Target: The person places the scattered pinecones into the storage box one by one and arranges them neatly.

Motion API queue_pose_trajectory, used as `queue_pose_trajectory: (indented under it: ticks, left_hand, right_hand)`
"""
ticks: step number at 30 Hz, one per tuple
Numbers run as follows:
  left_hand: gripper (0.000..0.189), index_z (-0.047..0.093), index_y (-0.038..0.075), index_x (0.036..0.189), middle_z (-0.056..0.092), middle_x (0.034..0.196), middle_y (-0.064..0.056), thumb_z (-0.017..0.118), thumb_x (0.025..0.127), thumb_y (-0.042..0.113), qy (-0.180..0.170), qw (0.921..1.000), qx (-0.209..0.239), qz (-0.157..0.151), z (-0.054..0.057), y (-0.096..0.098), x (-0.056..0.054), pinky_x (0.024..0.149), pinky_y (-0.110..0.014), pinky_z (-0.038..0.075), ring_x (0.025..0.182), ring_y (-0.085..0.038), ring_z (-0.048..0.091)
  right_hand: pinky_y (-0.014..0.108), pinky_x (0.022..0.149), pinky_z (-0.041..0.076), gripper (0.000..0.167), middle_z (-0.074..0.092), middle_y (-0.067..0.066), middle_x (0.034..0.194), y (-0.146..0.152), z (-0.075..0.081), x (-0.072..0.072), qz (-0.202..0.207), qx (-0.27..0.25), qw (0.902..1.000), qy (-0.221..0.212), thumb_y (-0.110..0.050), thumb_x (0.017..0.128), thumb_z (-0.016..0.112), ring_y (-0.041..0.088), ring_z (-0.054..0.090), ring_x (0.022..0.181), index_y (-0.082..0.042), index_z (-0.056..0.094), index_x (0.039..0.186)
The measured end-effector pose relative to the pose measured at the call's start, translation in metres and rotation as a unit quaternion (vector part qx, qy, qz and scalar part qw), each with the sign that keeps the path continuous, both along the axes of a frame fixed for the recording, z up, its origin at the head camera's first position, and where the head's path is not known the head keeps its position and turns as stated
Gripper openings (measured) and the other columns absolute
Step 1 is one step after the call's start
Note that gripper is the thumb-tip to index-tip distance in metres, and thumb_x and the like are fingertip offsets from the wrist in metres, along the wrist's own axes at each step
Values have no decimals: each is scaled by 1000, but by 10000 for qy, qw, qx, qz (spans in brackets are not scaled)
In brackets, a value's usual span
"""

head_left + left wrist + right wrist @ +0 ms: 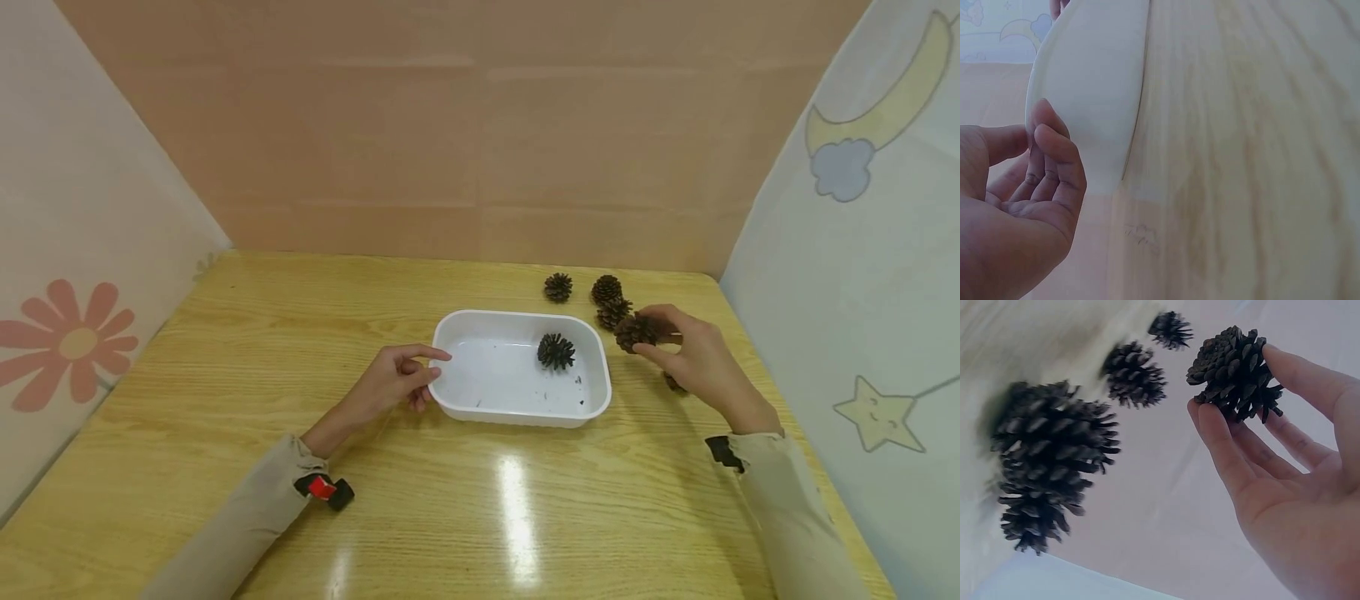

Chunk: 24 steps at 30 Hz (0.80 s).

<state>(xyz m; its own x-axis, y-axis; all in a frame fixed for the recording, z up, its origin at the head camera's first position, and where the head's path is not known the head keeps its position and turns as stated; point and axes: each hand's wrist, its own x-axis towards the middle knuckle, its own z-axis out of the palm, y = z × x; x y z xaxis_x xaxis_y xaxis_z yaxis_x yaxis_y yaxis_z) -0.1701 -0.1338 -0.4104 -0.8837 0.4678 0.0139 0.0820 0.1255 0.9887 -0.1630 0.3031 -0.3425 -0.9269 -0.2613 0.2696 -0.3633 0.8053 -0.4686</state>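
Note:
A white plastic basin [517,408] stands on the wooden table, with one dark pine cone [556,352] and a few small dark bits inside it. My left hand [393,379] pinches the basin's left rim between thumb and fingers; the left wrist view shows this grip on the basin wall [1094,94] up close. To the right of the basin, my right hand [697,358] holds another pine cone [636,332] by its fingertips. That held cone [1235,372] appears raised off the table in the right wrist view, thumb on one side and fingers on the other.
Behind the basin lies a single pine cone [557,287]. Two more touch each other nearby, a rear one [607,289] and a front one [613,313]. Another cone [672,382] is partly hidden behind my right hand. Cloth walls [480,150] border the table [300,308].

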Motion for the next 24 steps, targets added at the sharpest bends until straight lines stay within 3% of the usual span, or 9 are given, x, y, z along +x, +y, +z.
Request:
queue_pose_trajectory:
  ticks: [5, 12, 24]
  left_hand:
    - [34, 61, -8, 127, 65, 67, -15, 63, 98, 9, -13, 10000, 82, -28, 1, -1, 1, 50, -27, 54, 52, -16, 61]
    - [35, 61, -8, 128, 65, 67, -16, 64, 98, 10, -6, 10000, 93, -35, 1, -1, 0, 50, -27, 54, 52, -16, 61]
    - [34, 61, -7, 127, 65, 68, -18, 64, 98, 10, -28, 10000, 73, -11, 2, 0, 1, 51, -26, 54, 52, -16, 61]
  right_hand:
    - [51, 83, 56, 48, 69, 15, 109, -7, 7, 4, 106, -72, 9997, 192, -15, 89, 77, 31, 68, 91, -6, 58, 132]
    - [48, 79, 56, 47, 67, 16, 119, -23, 15, 13, 256, -113, 9993, 256, -17, 89, 77, 34, 70, 96, -8, 59, 131]
    - [43, 86, 55, 50, 68, 8, 119, -36, 21, 22, 609, -189, 9959, 635, -6, 85, 80, 27, 69, 98, -7, 60, 130]
